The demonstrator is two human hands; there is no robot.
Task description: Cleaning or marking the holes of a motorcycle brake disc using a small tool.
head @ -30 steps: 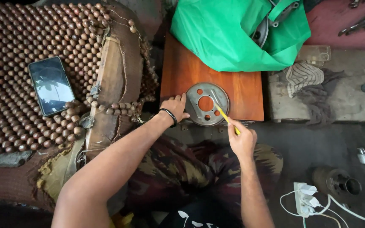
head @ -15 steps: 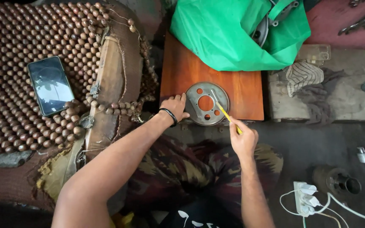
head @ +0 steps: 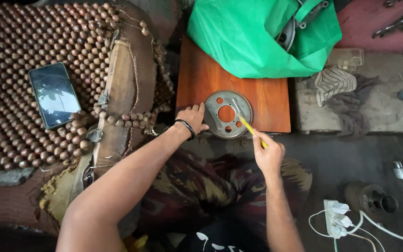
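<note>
Head view: left hand [head: 193, 119] steadies round perforated metal disc [head: 227, 115] on smooth wood.

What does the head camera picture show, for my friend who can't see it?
A person's left hand steadies a round metal disc with holes on an orange wooden board, while the right hand touches a yellow tool to it. A green bag sits behind, and a phone lies on a beaded mat.

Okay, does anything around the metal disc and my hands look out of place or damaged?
Mostly no. The metal disc lies flat on the wooden board, left hand on its edge, right hand holding a yellow tool to it. The disc overhangs the board's near edge, and a green bag slumps over the far end.
</note>
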